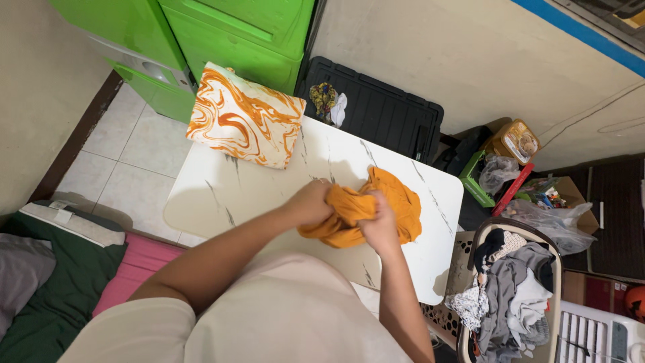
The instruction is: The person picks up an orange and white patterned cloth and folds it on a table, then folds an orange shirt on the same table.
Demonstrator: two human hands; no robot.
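A bunched orange garment (396,196) lies on the right part of a white marble-patterned table (235,188). Both hands grip it over the table's near side. My left hand (310,203) clutches the cloth's left end. My right hand (379,225) closes on its middle, just right of the left hand. Part of the garment spreads flat on the table beyond the hands.
A folded orange-and-white swirl cloth (245,115) sits at the table's far left corner. Green cabinets (222,33) and a black bin lid (386,107) stand behind. A laundry basket (510,296) full of clothes stands at the right. Bedding (60,275) lies at the left.
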